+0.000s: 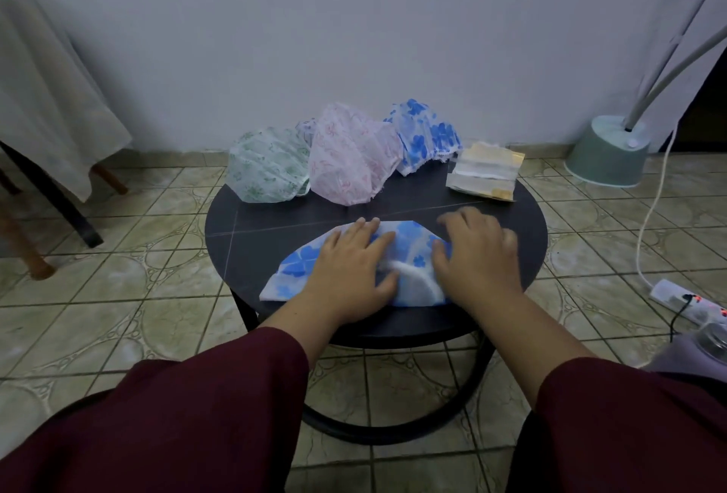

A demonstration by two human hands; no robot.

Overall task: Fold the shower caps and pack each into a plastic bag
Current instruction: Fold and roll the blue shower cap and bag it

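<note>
A blue-flowered shower cap (411, 246) lies flattened into a half-round shape at the front of the round dark table (244, 233). My left hand (352, 264) presses flat on its middle with spread fingers. My right hand (478, 252) rests on its right part, fingers slightly bent and blurred. At the back of the table stand a green-patterned cap (267, 166), a pink-patterned cap (352, 156) and a second blue-flowered cap (427, 134). A stack of plastic bags (486, 174) lies at the back right.
A pale green lamp base (606, 154) with white poles stands on the tiled floor at right. A white power strip (680, 299) with cables lies on the floor near it. A cloth-covered table (43, 99) stands at left.
</note>
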